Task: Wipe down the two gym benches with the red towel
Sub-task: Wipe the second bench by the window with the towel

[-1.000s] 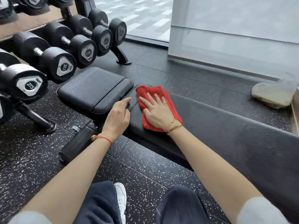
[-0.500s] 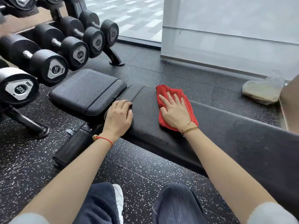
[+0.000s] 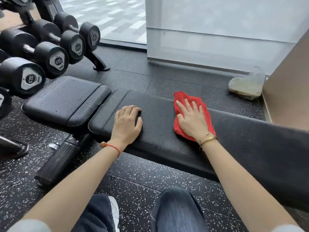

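Red towel [image 3: 189,104] lies bunched on the long back pad of the bench [image 3: 158,131], toward its far edge. The right hand [image 3: 192,119] presses it flat with fingers spread, pinning rather than gripping. The left hand [image 3: 127,123] rests open on bare pad near the seat [image 3: 65,99], holding nothing. Judged: the cloth is soft, light and prone to bunching; palm pressure over its middle should carry it along. The grained cover likely drags slightly.

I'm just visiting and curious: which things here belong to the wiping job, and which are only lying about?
Part of the job:
red towel, under the right hand
bench back pad
bench seat pad
left hand, resting on the pad

Lying about:
dumbbells on the rack
flat stone on the floor
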A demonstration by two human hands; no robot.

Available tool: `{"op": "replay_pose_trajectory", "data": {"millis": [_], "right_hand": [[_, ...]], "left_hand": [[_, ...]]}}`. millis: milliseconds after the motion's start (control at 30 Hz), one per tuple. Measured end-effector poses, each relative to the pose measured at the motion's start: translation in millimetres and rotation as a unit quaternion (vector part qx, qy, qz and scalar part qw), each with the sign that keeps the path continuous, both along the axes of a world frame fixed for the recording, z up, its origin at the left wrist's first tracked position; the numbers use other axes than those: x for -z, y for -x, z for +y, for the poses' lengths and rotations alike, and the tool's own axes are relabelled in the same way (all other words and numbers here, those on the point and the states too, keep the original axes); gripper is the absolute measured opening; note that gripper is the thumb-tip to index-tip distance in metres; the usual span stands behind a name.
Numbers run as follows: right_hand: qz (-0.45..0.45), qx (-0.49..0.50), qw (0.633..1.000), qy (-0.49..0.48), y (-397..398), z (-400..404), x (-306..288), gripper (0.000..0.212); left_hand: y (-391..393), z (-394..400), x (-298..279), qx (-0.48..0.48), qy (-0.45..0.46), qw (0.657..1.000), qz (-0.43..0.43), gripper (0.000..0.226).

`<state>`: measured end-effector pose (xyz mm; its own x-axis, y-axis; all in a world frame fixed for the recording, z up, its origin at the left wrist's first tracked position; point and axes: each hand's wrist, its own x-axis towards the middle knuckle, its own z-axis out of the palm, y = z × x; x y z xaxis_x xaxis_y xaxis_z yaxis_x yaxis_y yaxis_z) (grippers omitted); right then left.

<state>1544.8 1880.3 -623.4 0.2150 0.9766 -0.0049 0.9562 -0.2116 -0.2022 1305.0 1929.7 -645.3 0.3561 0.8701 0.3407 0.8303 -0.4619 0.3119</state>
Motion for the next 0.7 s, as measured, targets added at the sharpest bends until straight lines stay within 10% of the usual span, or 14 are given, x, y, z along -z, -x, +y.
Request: {"op": "replay_pose_trajectory", "data": {"millis": [300,700], "right_hand": [[0.012,-0.163,0.985,-0.047,47.2,-67.9,7.7,0.06],[-0.015,-0.002,0.999,-0.033,51.2,-18.9,9.1,0.059]], "left_hand": [[-0.4,0.6,2.6,0.004,-0.012,1.0,-0.002,0.041],[-3.2,-1.2,2.4,-0.005,-0.005,1.0,-0.004,0.045]]}}
